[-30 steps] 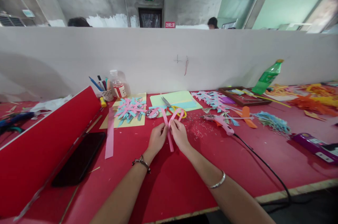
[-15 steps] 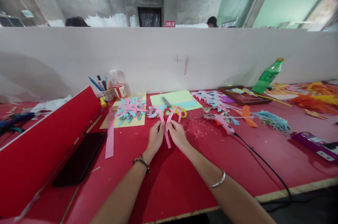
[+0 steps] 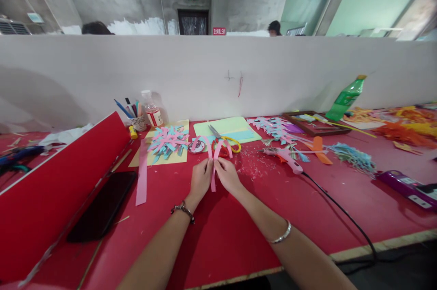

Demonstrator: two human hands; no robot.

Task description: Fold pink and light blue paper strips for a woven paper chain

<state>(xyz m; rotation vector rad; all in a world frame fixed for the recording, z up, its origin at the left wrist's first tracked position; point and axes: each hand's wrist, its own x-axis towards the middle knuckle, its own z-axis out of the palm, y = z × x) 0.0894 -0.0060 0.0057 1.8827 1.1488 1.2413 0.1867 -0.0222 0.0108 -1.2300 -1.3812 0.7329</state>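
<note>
Over the red table [image 3: 246,235], my left hand [image 3: 200,177] and my right hand [image 3: 226,173] are held close together. Each is closed in a pinch on pink paper strips [image 3: 213,181]; the ends curl over above the fingers and one tail hangs below. Whether it is one strip or two, I cannot tell. Just beyond the hands lie scissors [image 3: 216,132] with red and yellow handles, resting on pale green paper [image 3: 221,122]. A roll of tape [image 3: 196,146] is left of them. Pink and blue cut paper strips [image 3: 168,140] are heaped further left.
At left are a black phone [image 3: 102,208], a red board [image 3: 64,194], a pink strip [image 3: 141,180] and a pen cup [image 3: 138,123]. A pink glue gun [image 3: 288,160] with a black cord, a blue fringe bundle [image 3: 355,157] and a purple power strip [image 3: 408,190] lie at right.
My two hands have drawn slightly closer together. The pink tail below them has swung left and hangs straighter, and the curled ends above have shifted.
</note>
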